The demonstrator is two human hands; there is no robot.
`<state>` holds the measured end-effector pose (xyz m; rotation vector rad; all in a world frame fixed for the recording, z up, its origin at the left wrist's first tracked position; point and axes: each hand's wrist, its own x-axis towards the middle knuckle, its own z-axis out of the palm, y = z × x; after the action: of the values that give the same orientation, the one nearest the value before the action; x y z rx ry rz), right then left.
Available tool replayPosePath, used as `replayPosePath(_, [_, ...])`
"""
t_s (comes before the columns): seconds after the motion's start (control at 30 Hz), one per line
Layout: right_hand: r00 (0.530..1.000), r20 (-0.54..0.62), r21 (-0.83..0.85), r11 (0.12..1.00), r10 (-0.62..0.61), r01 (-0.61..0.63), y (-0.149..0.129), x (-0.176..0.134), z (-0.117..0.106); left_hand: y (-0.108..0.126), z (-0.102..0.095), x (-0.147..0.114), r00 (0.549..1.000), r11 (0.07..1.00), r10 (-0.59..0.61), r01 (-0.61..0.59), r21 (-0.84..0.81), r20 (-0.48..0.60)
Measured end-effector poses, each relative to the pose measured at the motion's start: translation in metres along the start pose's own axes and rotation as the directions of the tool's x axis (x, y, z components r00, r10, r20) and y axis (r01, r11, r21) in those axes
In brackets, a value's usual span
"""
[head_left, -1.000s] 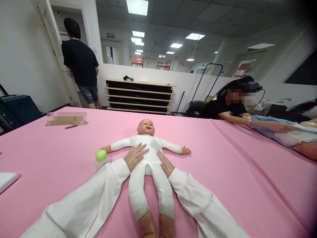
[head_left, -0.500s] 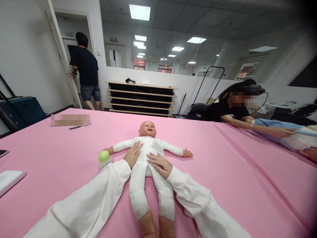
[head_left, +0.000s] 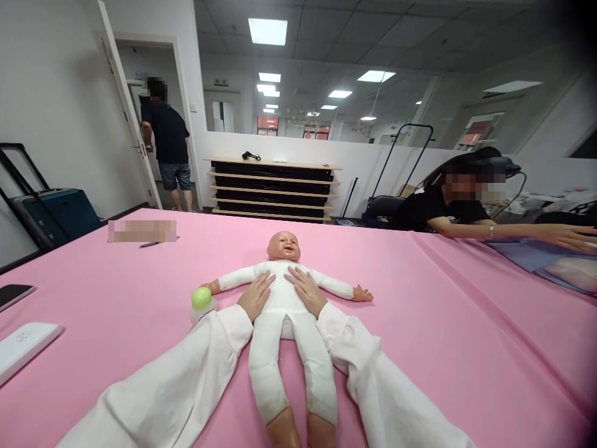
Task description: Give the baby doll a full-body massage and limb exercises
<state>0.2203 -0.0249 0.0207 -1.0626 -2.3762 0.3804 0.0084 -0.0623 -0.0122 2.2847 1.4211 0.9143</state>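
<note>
A baby doll with a white cloth body lies on its back, head away from me and arms spread wide. My left hand rests flat on the left side of its chest, fingers stretched out. On the right side of the chest lies my right hand, also flat with the fingers extended. Neither hand grips anything. Beside the doll's hand on the left stands a small bottle with a lime-green cap, close to my left sleeve.
The pink-covered table carries a white box-like item, a dark phone and a pen. At right a person reaches over blue cloth. Another person stands at the doorway.
My right hand has slid up from the doll's lower belly to its chest. My left hand stays on the chest. The person at right has reached further right; the view has shifted slightly.
</note>
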Motion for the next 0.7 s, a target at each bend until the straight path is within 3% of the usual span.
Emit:
replayPosePath(0.1, [0.995,-0.07,-0.026,0.997,0.068,-0.07,0.009,-0.006,-0.001,0.001,0.0,0.0,1.0,1.0,-0.007,0.007,-0.001,-0.014])
replayPosePath(0.33, [0.988,-0.124,-0.051,0.994,0.091,-0.098,0.01,-0.028,-0.016,0.004,-0.001,-0.004,0.999,1.0,0.001,-0.002,-0.013,-0.043])
replayPosePath(0.57, [0.989,-0.131,-0.061,0.995,0.074,-0.083,-0.008,-0.061,-0.004,0.006,-0.003,-0.005,0.981,0.999,0.014,-0.008,0.033,-0.196])
replayPosePath(0.63, [0.989,-0.133,-0.059,0.995,0.069,-0.077,-0.013,-0.062,0.001,0.013,-0.006,-0.007,0.968,0.995,0.091,-0.081,0.053,-0.234])
replayPosePath(0.7, [0.988,-0.138,-0.058,0.996,0.066,-0.074,-0.016,-0.057,0.004,0.026,-0.01,-0.01,0.957,0.973,0.232,-0.231,0.028,-0.175])
